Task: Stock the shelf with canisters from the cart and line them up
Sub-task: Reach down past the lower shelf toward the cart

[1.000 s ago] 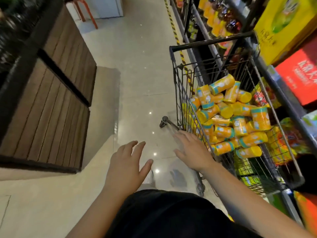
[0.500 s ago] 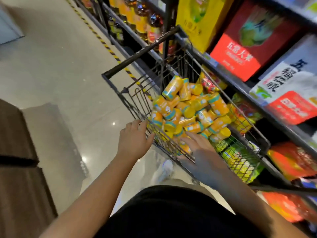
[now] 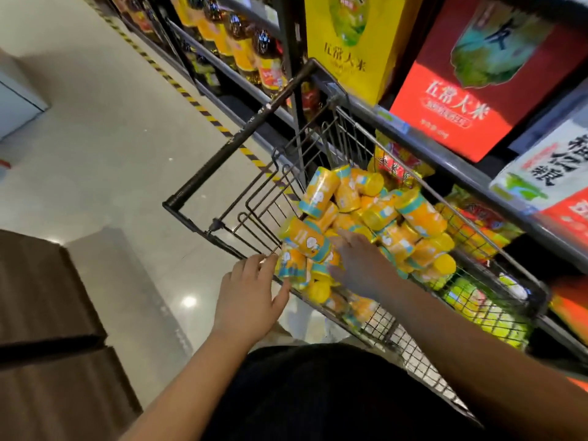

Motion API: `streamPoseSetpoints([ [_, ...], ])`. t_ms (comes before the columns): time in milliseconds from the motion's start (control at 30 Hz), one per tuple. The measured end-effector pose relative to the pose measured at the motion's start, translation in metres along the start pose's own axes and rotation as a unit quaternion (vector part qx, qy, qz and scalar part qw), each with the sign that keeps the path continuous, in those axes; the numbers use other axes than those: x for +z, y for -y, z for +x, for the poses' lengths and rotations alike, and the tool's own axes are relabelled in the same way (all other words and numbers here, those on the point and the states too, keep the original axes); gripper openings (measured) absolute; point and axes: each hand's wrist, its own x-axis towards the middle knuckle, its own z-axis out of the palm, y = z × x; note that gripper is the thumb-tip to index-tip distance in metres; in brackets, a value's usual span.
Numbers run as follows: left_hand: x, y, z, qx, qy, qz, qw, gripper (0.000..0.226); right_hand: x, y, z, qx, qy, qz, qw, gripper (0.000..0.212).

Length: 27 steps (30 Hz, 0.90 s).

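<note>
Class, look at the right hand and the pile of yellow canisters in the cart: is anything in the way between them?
Nothing visible. The right hand is inside the cart, above its wire wall, spread on top of the yellow canisters. The left hand is at the cart's near edge.

Up on the shelf, the yellow bag (image 3: 353,43) reads "五常大米" in dark characters. Right beside it, the red box (image 3: 474,78) carries the same "五常大米" in white; its smaller line underneath is blurred. The white pack (image 3: 547,167) shows large black characters, partly cut off. Canister labels are unreadable.
</note>
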Motion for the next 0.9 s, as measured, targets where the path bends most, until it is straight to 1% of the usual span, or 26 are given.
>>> streamPoseSetpoints([
  [133,-0.004,0.009,0.023,0.052,0.006,0.016,0.999,0.059,0.009,-0.021,0.044,0.034,0.004,0.027,0.999,0.068],
  [200,0.002,0.012,0.048,0.100,0.009,0.012,0.995,0.058,0.015,-0.028,0.052,0.064,0.005,0.058,0.996,0.069],
  [267,0.012,0.011,0.075,0.154,0.018,0.009,0.988,0.056,0.017,-0.032,0.050,0.091,-0.017,0.082,0.992,0.069],
  [333,0.025,0.010,0.105,0.203,0.044,0.021,0.978,0.057,0.016,-0.031,0.038,0.119,-0.052,0.099,0.987,0.072],
  [400,0.040,0.011,0.137,0.248,0.093,0.069,0.962,0.063,0.014,-0.028,0.019,0.149,-0.069,0.133,0.978,0.068],
  [467,0.059,0.011,0.164,0.292,0.144,0.132,0.936,0.070,0.017,-0.025,0.000,0.179,-0.084,0.156,0.968,0.069],
  [567,0.084,0.005,0.188,0.343,0.187,0.182,0.903,0.070,0.020,-0.013,-0.023,0.226,-0.109,0.164,0.954,0.068],
  [633,0.095,-0.002,0.194,0.374,0.199,0.231,0.876,0.075,0.025,0.003,-0.038,0.245,-0.151,0.164,0.944,0.065],
  [667,0.098,-0.004,0.195,0.379,0.199,0.252,0.868,0.074,0.024,0.013,-0.045,0.254,-0.168,0.169,0.937,0.065],
  [700,0.101,-0.006,0.199,0.381,0.198,0.260,0.865,0.067,0.024,0.023,-0.051,0.270,-0.174,0.171,0.932,0.066],
  [767,0.107,-0.011,0.208,0.373,0.211,0.253,0.867,0.054,0.024,0.040,-0.056,0.284,-0.178,0.173,0.926,0.066],
  [800,0.107,-0.015,0.213,0.370,0.223,0.245,0.868,0.051,0.026,0.046,-0.056,0.290,-0.187,0.177,0.922,0.065],
  [833,0.105,-0.017,0.216,0.366,0.241,0.236,0.867,0.051,0.031,0.051,-0.055,0.294,-0.196,0.184,0.917,0.064],
  [900,0.099,-0.016,0.222,0.338,0.281,0.180,0.880,0.055,0.042,0.055,-0.046,0.305,-0.205,0.193,0.910,0.064],
])
